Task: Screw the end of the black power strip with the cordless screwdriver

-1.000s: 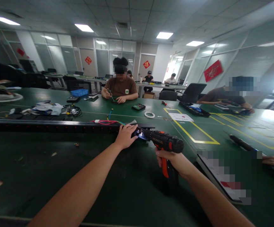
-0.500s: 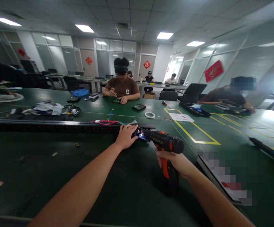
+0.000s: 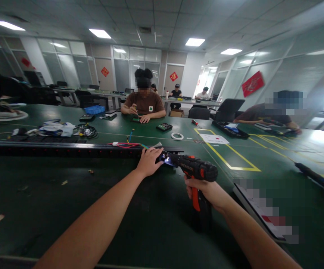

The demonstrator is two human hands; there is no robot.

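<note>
My right hand (image 3: 206, 191) is closed round the grip of a black and orange cordless screwdriver (image 3: 196, 170), whose lit nose points left at the end of a long black strip (image 3: 67, 149) lying across the green table (image 3: 52, 201). My left hand (image 3: 148, 161) rests on that same end of the strip, fingers curled over it right beside the tool's tip. Red and blue wires (image 3: 127, 144) lie just behind the strip.
Across the table a person in a brown shirt (image 3: 143, 102) works on a small board. Another person (image 3: 265, 114) sits at the right. A white tape roll (image 3: 177, 136), a blue bin (image 3: 94, 109), cable bundles (image 3: 86, 130), yellow floor-style markings (image 3: 226, 160) and a flat device (image 3: 262, 213) lie around.
My hands and the screwdriver have stayed put. At the far right, a neighbour's hand and dark tool have drawn back towards the table edge.
</note>
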